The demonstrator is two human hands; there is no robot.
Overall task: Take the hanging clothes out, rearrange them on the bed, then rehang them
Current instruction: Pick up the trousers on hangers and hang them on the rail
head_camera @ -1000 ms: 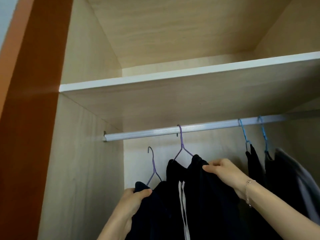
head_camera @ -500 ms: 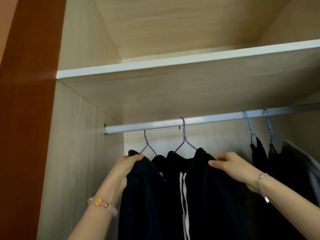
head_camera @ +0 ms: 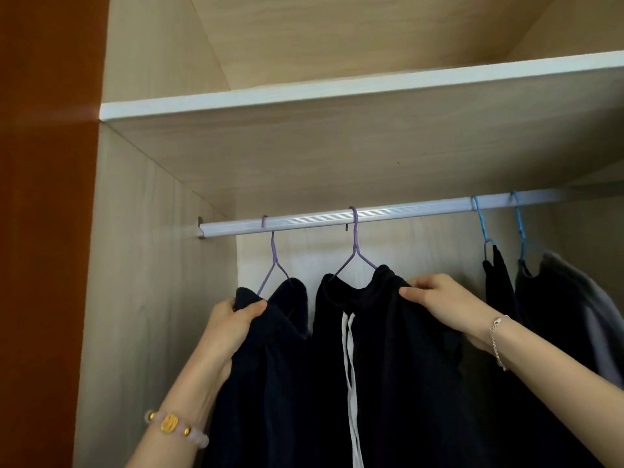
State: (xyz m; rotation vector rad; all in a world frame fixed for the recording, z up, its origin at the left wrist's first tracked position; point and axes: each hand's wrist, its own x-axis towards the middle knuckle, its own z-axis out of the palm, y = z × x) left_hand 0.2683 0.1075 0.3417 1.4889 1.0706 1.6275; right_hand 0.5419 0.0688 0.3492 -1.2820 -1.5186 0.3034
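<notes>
Under the wardrobe shelf (head_camera: pixel 337 92), four hangers sit on the silver rail (head_camera: pixel 405 214): two purple at left, two blue at right. My left hand (head_camera: pixel 233 329) pinches the leftmost dark garment (head_camera: pixel 270 383) at its shoulder; my right hand (head_camera: pixel 445 305) grips the waistband of the dark drawstring trousers (head_camera: pixel 405 383) beside it.

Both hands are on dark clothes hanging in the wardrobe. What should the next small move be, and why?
Probably let go with the left hand. The leftmost purple hanger it has been bringing up now has its hook over the rail, so the dark garment looks hung. The right hand grips the neighbouring dark garment on the second purple hanger, also hooked on.
</notes>
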